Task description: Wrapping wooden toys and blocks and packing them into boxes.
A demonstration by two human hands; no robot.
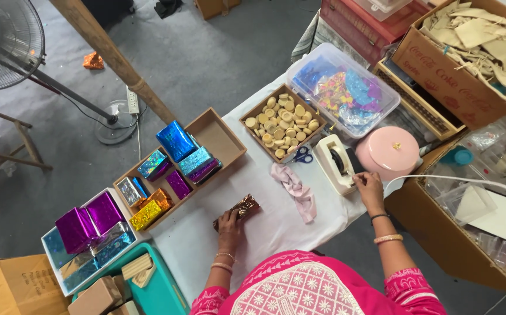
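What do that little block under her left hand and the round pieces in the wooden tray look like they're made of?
The block under the left hand looks wrapped in shiny brown-gold foil paper: it glints and crinkles. The round pieces look like pale, matte unfinished wood, though that's uncertain from here. Their tray appears to be plain light wood.

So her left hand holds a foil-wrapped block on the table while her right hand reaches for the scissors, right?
Not quite. The head view shows the right hand at the tape dispenser, not the scissors. The left hand does hold the foil-wrapped block.
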